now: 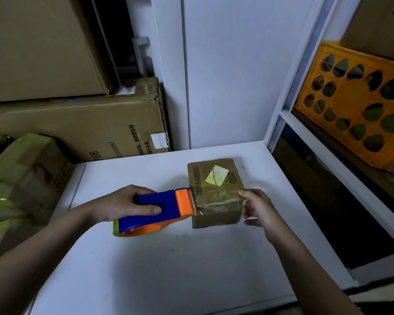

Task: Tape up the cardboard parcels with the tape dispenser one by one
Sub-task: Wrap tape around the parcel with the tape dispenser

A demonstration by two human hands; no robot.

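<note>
Head view: left hand (125, 204) fingers grip tape dispenser (159, 211) against parcel (216, 194); right hand (258, 208) fingers hold parcel.

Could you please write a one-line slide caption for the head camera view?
Left hand presses a tape dispenser against a small cardboard parcel on a white table, right hand steadying it.

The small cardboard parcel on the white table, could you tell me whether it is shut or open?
Shut: the small cardboard parcel has its top flat, with glossy tape across it.
</note>
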